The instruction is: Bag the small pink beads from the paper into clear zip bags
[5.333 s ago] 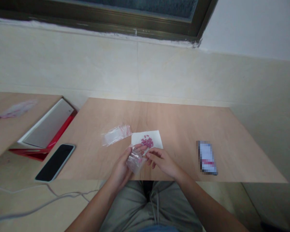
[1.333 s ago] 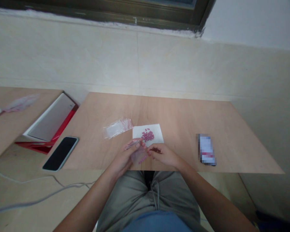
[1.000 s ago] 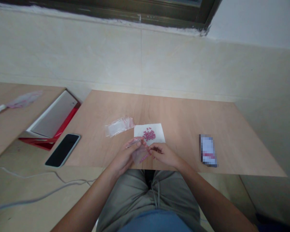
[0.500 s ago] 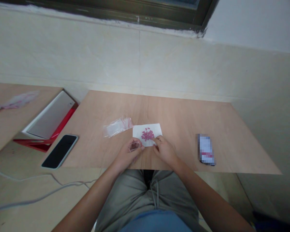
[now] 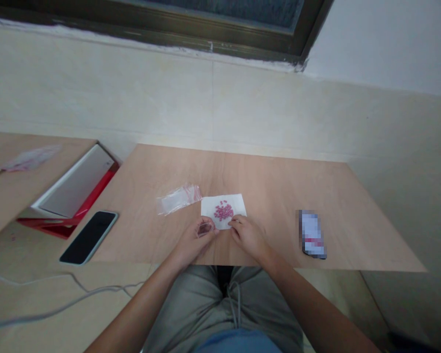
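A sheet of white paper (image 5: pixel 208 203) lies near the front edge of the table, with a heap of small pink bead-like pieces (image 5: pixel 224 210) on it. At the paper's lower left corner, my left hand (image 5: pixel 195 240) is closed around a small clear plastic bag (image 5: pixel 205 227), whose mouth seems held apart by the fingers. My right hand (image 5: pixel 250 238) rests at the lower right of the paper, fingertips drawn together just beside the heap. Whatever is between those fingertips is too small or hidden to tell.
A stack of clear zip bags (image 5: pixel 179 199) lies left of the paper. A phone (image 5: pixel 89 238) sits at the table's left edge, and a pixelated object (image 5: pixel 312 234) lies to the right. Red and white binders (image 5: pixel 77 196) stand beneath the side table at left. Cables (image 5: pixel 59 310) run across the floor.
The whole view has shifted slightly downward. My right fingertips have drawn back a little from the pink pieces toward the paper's lower edge. My left hand still holds the bag.
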`<state>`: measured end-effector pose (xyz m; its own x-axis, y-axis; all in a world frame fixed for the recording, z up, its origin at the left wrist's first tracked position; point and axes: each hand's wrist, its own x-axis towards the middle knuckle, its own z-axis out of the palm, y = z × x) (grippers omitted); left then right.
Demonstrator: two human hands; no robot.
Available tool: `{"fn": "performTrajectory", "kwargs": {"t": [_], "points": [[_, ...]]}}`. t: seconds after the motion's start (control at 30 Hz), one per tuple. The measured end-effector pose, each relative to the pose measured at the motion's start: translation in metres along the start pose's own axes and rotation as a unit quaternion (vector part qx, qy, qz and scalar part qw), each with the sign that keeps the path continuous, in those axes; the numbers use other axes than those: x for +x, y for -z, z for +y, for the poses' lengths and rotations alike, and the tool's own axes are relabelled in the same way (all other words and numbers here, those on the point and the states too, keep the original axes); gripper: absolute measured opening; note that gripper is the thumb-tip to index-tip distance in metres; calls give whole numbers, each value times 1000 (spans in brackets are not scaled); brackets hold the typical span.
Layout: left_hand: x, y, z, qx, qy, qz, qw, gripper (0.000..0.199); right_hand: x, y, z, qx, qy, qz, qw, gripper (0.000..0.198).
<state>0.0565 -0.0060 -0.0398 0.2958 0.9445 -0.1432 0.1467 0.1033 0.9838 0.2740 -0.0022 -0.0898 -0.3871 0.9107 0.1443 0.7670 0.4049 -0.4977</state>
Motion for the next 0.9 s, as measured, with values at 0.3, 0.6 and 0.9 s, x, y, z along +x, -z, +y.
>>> {"fn": "performTrajectory", "kwargs": {"t": [0.3, 0.6, 0.9], "points": [[-1, -4, -1, 67, -48, -13, 997, 22, 8, 37, -1, 215, -78, 146, 962, 12], [-5, -19, -12, 55, -85, -33, 994, 19, 3, 56, -58, 295, -12, 86, 952, 10], [-4, -20, -2, 109, -109, 23, 988, 23, 1, 47, -31, 119, 3, 26, 992, 12]]}}
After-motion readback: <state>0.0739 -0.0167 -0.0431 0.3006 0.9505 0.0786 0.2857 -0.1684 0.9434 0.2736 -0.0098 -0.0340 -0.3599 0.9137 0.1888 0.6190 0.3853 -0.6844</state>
